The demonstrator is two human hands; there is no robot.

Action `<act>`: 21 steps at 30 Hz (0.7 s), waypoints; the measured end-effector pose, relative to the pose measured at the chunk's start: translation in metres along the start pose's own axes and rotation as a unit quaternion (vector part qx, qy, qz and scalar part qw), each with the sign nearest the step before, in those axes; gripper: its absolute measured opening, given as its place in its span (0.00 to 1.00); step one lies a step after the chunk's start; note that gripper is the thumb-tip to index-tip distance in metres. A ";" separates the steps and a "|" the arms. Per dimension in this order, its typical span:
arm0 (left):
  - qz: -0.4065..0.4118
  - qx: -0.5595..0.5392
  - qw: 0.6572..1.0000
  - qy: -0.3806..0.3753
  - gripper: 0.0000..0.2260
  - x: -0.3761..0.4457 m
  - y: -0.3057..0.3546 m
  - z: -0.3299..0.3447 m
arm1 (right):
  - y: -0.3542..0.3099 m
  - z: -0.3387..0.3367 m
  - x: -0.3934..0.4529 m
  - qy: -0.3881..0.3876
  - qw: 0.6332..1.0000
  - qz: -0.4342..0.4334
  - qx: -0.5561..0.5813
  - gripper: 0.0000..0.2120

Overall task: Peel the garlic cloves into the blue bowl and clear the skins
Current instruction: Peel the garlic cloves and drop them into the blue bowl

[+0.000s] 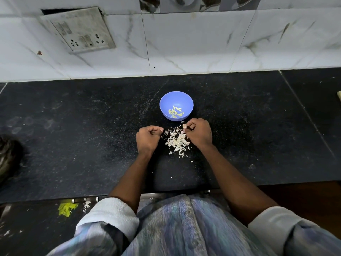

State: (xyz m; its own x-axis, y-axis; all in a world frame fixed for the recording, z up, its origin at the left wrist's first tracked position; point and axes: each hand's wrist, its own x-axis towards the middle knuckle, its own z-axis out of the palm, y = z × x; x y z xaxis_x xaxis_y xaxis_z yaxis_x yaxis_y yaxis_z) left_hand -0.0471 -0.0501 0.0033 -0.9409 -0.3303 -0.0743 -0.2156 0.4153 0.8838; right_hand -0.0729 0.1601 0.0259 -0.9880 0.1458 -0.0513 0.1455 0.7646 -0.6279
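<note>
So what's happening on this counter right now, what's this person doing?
A person is peeling garlic at a black counter. The right hand pinches a small clove or bit of skin at its fingertips; the left hand is curled, and whether it holds anything is unclear. A pile of skins lies between the hands. The blue bowl behind them holds several peeled cloves.
</note>
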 end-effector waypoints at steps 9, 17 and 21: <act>0.011 0.100 0.995 -0.002 0.15 0.007 -0.024 -0.003 | -0.010 0.031 -0.013 -0.066 0.995 -0.073 -0.029 0.08; 0.062 0.165 0.982 -0.067 0.18 0.008 -0.022 0.009 | -0.018 0.020 0.002 -0.078 0.974 0.020 0.210 0.09; 0.100 0.125 0.982 -0.098 0.18 0.006 -0.011 0.020 | -0.017 0.010 0.006 -0.103 0.939 0.071 0.322 0.07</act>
State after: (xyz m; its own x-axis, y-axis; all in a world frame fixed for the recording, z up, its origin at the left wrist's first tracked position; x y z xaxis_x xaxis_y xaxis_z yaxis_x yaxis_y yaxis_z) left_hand -0.0552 -0.0402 -0.0162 -0.9980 -0.0605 -0.0198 -0.0548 0.6584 0.7507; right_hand -0.0821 0.1413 0.0287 -0.9599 0.0417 -0.2772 0.2799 0.1997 -0.9390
